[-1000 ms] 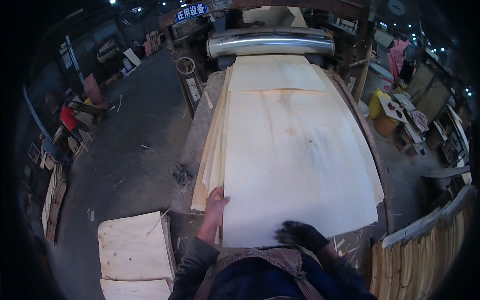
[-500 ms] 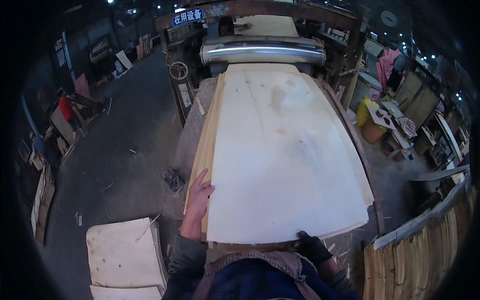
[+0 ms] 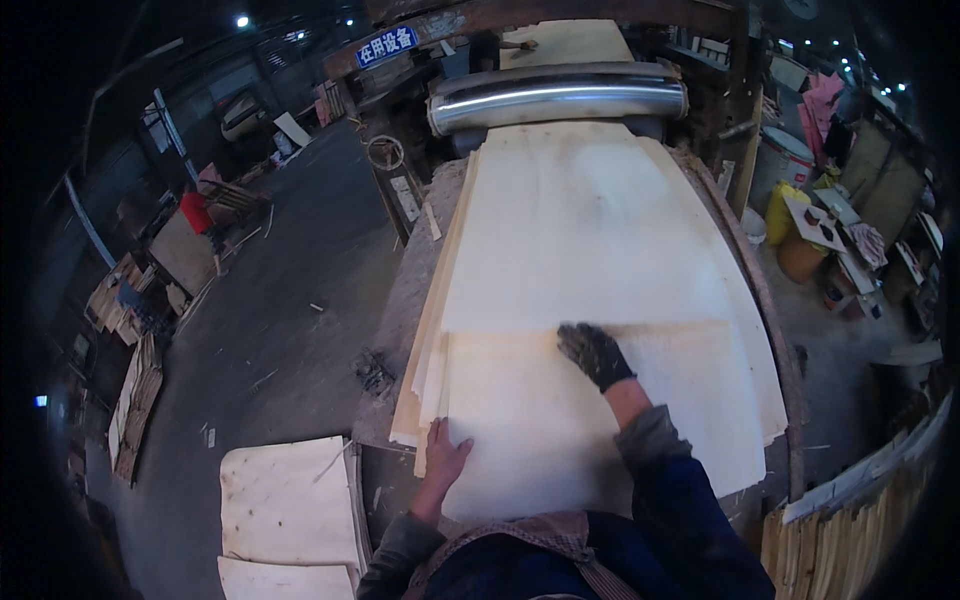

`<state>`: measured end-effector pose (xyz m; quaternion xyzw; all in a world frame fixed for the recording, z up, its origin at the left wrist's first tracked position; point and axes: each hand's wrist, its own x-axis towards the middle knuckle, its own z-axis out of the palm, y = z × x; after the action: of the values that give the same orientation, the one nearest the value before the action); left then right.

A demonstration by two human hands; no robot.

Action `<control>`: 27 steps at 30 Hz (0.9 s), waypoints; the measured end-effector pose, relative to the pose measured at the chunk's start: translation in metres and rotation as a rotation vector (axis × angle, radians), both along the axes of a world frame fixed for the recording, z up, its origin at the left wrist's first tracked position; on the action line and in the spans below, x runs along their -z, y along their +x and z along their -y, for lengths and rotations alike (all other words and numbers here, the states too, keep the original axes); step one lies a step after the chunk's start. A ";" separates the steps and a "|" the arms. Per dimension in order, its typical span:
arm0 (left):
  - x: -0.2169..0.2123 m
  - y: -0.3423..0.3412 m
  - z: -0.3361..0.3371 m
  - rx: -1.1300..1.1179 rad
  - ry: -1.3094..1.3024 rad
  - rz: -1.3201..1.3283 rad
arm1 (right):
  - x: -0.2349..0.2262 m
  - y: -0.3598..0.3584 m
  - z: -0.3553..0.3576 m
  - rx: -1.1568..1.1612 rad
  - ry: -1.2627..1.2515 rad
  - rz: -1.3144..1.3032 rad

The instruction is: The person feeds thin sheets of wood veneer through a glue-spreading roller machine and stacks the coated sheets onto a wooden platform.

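Observation:
Pale wood veneer sheets (image 3: 590, 240) lie in a stack before me, reaching up to a shiny metal roller (image 3: 560, 104). Across the stack runs a straight tan-edged line, with a pale veneer sheet (image 3: 530, 430) on my side of it. My right hand (image 3: 597, 358), in a dark glove, lies flat at that line with its fingers stretched. At the near left edge of the veneer rests my bare left hand (image 3: 442, 460), thumb and fingers apart. Whether its fingertips reach under the edge cannot be made out.
The roller's frame carries a handwheel (image 3: 385, 153). Beyond the roller, another person's hand (image 3: 522, 45) touches a sheet. More veneer (image 3: 285, 500) is stacked low at my left, and upright wood pieces (image 3: 830, 550) stand at near right. A person in red (image 3: 197, 212) is far left.
My right hand has moved from the near edge forward onto the veneer. The marked top surface has shifted toward the roller, and a cross line shows. My left hand sits slightly nearer me.

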<state>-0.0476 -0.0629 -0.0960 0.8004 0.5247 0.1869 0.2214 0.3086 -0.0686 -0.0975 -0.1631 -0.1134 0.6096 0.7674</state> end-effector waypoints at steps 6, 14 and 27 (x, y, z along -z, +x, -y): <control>-0.012 -0.008 0.002 0.014 -0.063 0.140 | -0.024 -0.043 0.022 -0.237 -0.265 0.110; -0.016 -0.011 -0.002 0.086 -0.032 0.443 | -0.040 -0.132 0.204 -0.485 -0.325 0.017; -0.129 0.007 -0.006 0.070 -0.865 1.251 | -0.013 -0.151 0.291 -0.160 -0.717 0.175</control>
<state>-0.0409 -0.0573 0.0330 0.4035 0.3023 0.3765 0.7772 0.1578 -0.3601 -0.0849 -0.4636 0.0295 0.6522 0.5990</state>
